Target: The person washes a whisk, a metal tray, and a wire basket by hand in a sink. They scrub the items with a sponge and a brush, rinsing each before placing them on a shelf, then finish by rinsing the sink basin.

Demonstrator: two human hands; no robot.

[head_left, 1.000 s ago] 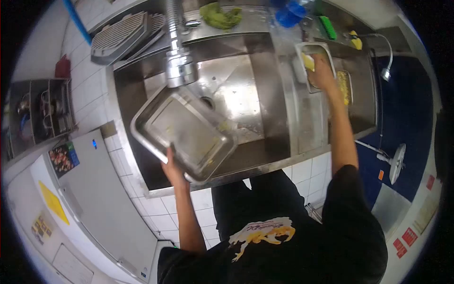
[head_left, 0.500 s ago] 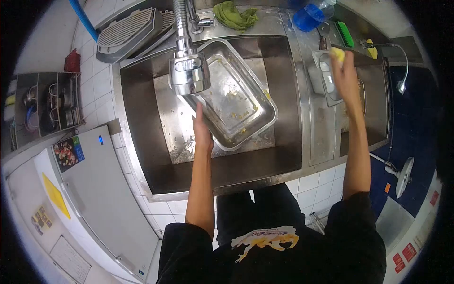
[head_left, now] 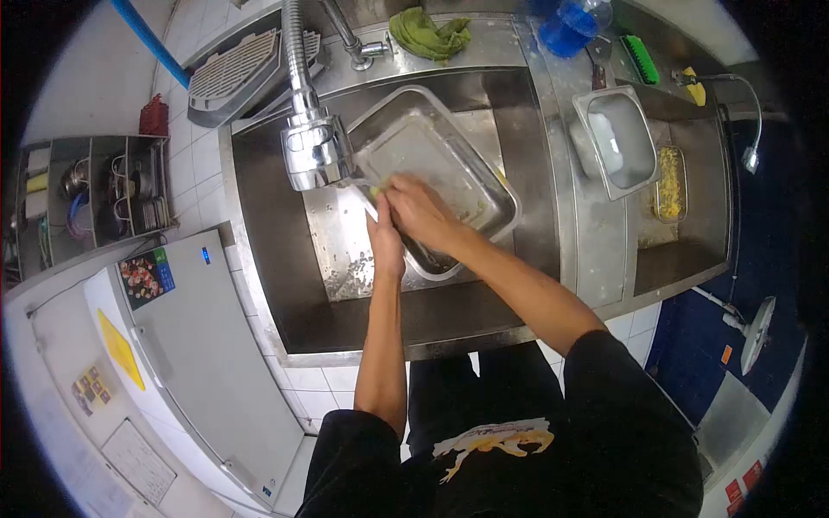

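A rectangular stainless steel tray (head_left: 423, 147) lies tilted in the large sink, with small food scraps inside it. My left hand (head_left: 387, 242) grips the tray's near left rim. Right beside it, my right hand (head_left: 419, 211) is closed and pressed against the same side of the tray. It holds a yellow sponge, now almost wholly covered by the fingers. The chrome spray tap (head_left: 315, 151) hangs just left of both hands.
On the divider to the right sits a small metal container (head_left: 646, 168) with whitish liquid. A tray of yellow bits (head_left: 670, 183) stands in the second sink. Behind are a green cloth (head_left: 427, 34), a blue liquid bottle (head_left: 570, 30) and a green brush (head_left: 639, 59).
My right hand has come from above the small container leftward to the steel tray, bringing the sponge. My left hand keeps its hold on the rim. The view has shifted slightly.
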